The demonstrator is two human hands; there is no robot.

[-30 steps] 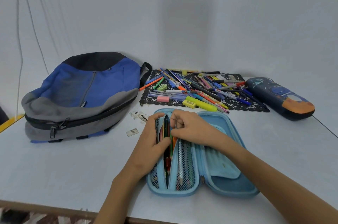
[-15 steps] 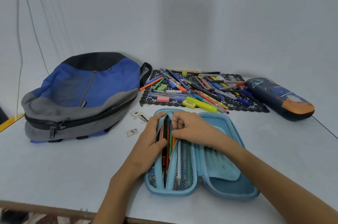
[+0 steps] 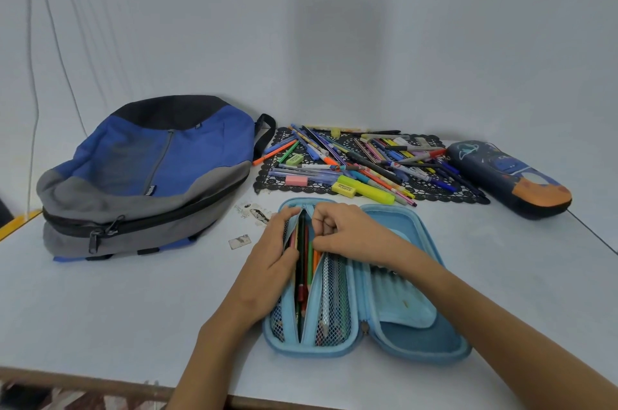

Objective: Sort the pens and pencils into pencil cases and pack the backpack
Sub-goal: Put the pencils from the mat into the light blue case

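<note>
While the left hand (image 3: pixel 271 259) grips one lip of the blue pencil case's (image 3: pixel 418 336) mesh pocket (image 3: pixel 334 292) and the right hand (image 3: pixel 344 232) pinches the other, spreading them wide should let the pencils (image 3: pixel 302 262) between settle flat; loose pens (image 3: pixel 368 164) lie beyond both hands.

Black tag (image 3: pixel 150 190) on blue, grey and black fabric backpack (image 3: pixel 187 155): white "PUMA", letters sideways. Print on yellow block eraser (image 3: pixel 344 189), pale green eraser (image 3: pixel 294 160): illegible.
</note>
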